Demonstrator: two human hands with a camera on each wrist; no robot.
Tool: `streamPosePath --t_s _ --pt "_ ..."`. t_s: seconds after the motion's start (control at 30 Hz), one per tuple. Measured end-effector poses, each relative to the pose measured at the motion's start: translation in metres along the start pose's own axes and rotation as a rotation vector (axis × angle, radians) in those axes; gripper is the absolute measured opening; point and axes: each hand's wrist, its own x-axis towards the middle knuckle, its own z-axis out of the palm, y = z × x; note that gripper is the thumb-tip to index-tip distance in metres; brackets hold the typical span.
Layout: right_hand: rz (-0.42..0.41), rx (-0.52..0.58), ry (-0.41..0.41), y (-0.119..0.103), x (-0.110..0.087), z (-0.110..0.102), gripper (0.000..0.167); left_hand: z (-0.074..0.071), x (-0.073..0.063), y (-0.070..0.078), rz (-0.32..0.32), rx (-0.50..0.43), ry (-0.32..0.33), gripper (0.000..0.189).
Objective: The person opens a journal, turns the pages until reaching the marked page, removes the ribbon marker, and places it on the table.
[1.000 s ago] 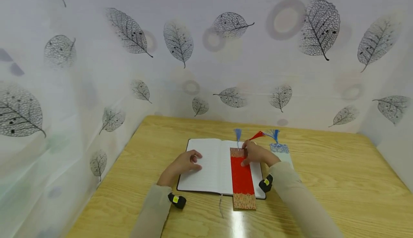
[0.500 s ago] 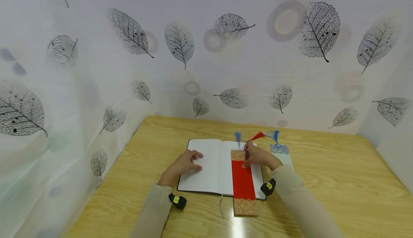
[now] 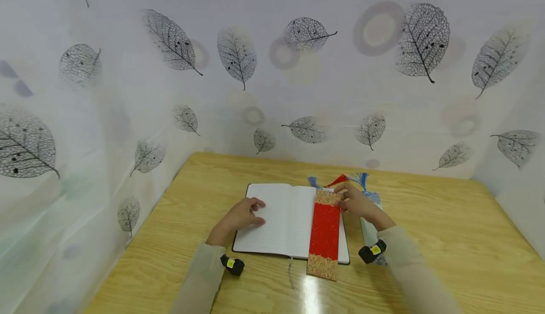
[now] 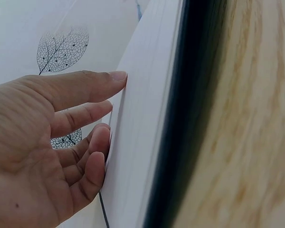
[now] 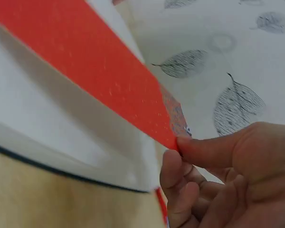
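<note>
As the red bookmark [image 3: 325, 231], pinched in the right hand [image 3: 358, 206], tips rightward, more of the page [image 3: 300, 229] shows, the left hand [image 3: 240, 215] relaxed over the notebook [image 3: 276, 199]

The long, flat red bookmark [image 3: 325, 232] is showing speckled gold ends [image 3: 322, 267]; black veined leaves [image 3: 424, 39] are patterning the white backdrop [image 3: 336, 87].
</note>
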Motion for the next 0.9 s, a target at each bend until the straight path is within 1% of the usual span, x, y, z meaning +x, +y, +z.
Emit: streamPosePath --t_s 0.13,0.23,0.33,0.4,0.47,0.53,0.73,0.8,0.9 --pt "-0.007 0.031 0.115 -0.009 -0.007 -0.032 0.041 -0.001 -0.001 -0.001 0.009 0.001 0.007 0.038" --pt "0.005 0.054 0.189 -0.012 -0.012 -0.059 0.047 -0.001 -0.001 -0.001 0.009 -0.002 0.007 0.038" --pt "0.036 0.045 0.231 -0.008 -0.019 -0.087 0.050 -0.001 -0.003 -0.002 0.008 -0.007 0.009 0.039" --pt "0.071 0.031 0.249 -0.001 -0.025 -0.103 0.052 -0.002 -0.003 -0.002 0.004 -0.017 0.007 0.039" --pt "0.101 0.021 0.255 0.008 -0.032 -0.114 0.054 -0.002 -0.004 -0.002 0.002 -0.026 0.004 0.039" --pt "0.136 0.020 0.248 0.018 -0.039 -0.121 0.056 -0.002 -0.004 -0.002 0.001 -0.031 0.002 0.039" --pt "0.250 0.044 0.186 0.053 -0.056 -0.129 0.058 -0.002 -0.002 -0.001 0.013 -0.029 -0.004 0.039" --pt "0.264 0.048 0.167 0.063 -0.060 -0.130 0.058 -0.002 -0.001 -0.001 0.012 -0.034 -0.011 0.039" --pt "0.256 0.035 0.142 0.074 -0.064 -0.132 0.057 -0.002 -0.001 -0.001 0.010 -0.042 -0.011 0.039"
